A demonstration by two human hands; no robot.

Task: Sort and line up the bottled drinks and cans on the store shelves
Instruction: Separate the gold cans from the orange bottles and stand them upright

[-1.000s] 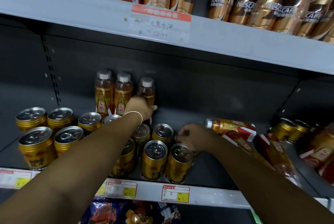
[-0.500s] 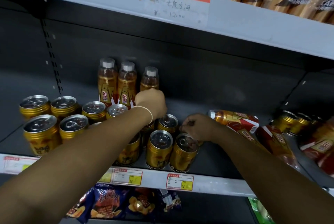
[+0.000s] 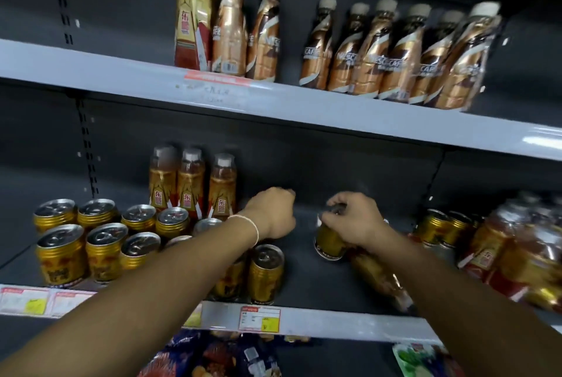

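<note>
Downward, right hand [image 3: 354, 218] around can [image 3: 330, 244] top

Upper shelf [image 3: 91, 63]: bronze coffee bottles [image 3: 392, 63] carry "NESCAFÉ" wrap lettering, legible only in pieces (NESC, CAF). The character "东" reads on the three amber bottles [image 3: 187, 194] below and on the tall bottle [image 3: 190, 24] above. Shelf-edge price tags [image 3: 260, 319] are too blurred to read.

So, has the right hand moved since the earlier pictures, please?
Yes. The right hand, gripping a can, has moved right, away from the three back bottles.
</note>
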